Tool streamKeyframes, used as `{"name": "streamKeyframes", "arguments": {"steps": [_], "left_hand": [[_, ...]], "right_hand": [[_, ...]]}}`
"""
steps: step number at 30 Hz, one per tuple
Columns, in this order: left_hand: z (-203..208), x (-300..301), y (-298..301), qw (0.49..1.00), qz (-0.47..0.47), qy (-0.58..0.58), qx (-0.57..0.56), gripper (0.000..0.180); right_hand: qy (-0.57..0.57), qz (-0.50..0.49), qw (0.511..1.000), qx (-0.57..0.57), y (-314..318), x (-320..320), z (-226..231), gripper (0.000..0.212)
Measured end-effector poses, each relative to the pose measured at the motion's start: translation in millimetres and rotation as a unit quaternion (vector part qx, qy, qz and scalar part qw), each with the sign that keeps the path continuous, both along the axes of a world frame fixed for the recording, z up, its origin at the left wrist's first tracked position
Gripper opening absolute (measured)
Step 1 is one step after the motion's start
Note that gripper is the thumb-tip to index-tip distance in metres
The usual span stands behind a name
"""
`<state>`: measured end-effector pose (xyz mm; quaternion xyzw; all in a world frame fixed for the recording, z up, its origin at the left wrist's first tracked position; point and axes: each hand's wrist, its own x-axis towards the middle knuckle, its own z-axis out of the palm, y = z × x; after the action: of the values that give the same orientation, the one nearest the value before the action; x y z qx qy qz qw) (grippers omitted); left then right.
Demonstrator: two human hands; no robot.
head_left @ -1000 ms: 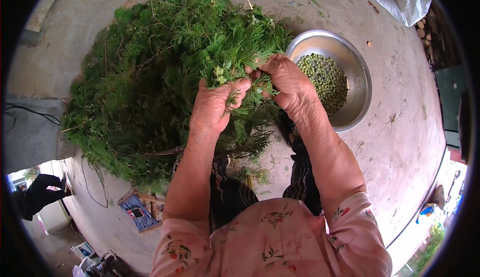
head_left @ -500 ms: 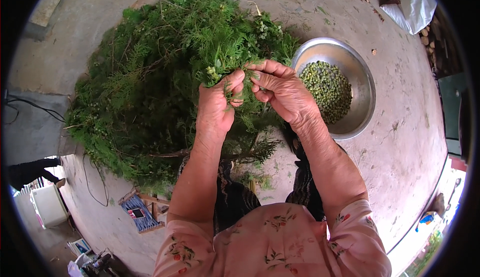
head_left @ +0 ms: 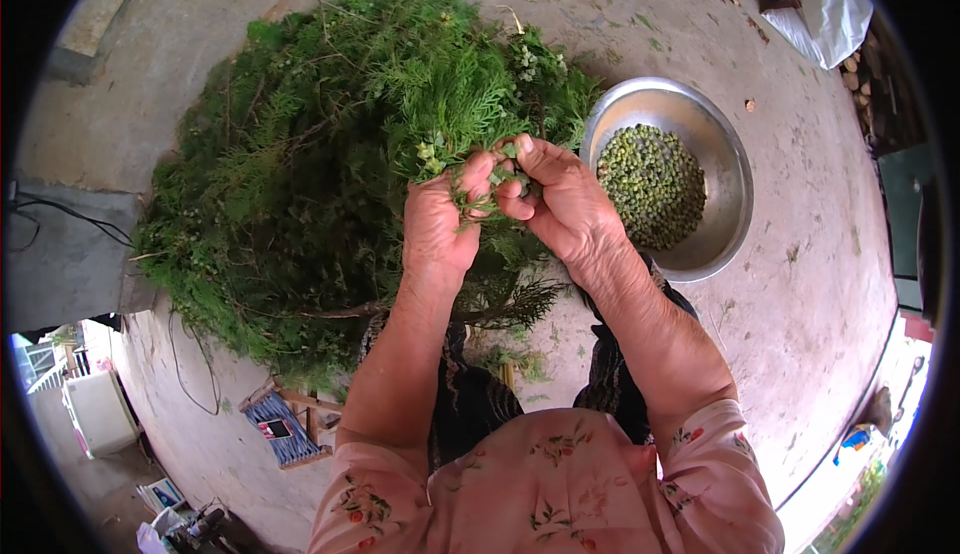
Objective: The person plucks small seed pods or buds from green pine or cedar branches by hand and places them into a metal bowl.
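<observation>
My left hand (head_left: pixel 438 226) is closed on a leafy evergreen sprig (head_left: pixel 458 104), whose flat green fronds spread up over the pile behind. Close against it, my right hand (head_left: pixel 575 204) is curled with thumb and fingers bent around small green cones (head_left: pixel 507 168) at the sprig's lower end. Whether these cones are still joined to the stem I cannot tell. A large heap of cut evergreen branches (head_left: pixel 270 174) lies before me and to the left. Right of my right hand, a wide steel basin (head_left: pixel 728 194) holds many small round green cones (head_left: pixel 650 179).
A small wooden stool with a blue woven seat (head_left: pixel 285 429) stands at the lower left, near a thin cable (head_left: pixel 190 394) on the concrete floor. A white plastic sack (head_left: pixel 825 14) lies at the upper right. Leaf scraps are scattered over the floor.
My right hand's fingers have curled inward around the green cones, its thumb now raised. My left hand has shifted slightly down and right. At the far left, a person's dark-clad leg has left the view.
</observation>
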<state>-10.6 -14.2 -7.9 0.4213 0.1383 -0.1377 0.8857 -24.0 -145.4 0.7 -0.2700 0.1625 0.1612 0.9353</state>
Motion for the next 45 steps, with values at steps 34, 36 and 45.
{"name": "streamKeyframes", "arguments": {"steps": [34,36,45], "left_hand": [[6.3,3.4,2.4,0.997,-0.046,-0.042,0.053,0.027],[5.7,4.4,4.2,0.995,-0.086,-0.055,0.012,0.045],[8.5,3.5,-6.2,0.992,-0.086,-0.083,-0.045,0.025]], "right_hand": [[-0.049,-0.054,0.841,-0.537,-135.8,-14.4,4.2,0.023],[-0.017,-0.075,0.799,-0.597,-163.6,-23.8,-9.2,0.028],[0.035,-0.258,0.718,-0.645,-218.4,-32.1,-44.2,0.034]]}}
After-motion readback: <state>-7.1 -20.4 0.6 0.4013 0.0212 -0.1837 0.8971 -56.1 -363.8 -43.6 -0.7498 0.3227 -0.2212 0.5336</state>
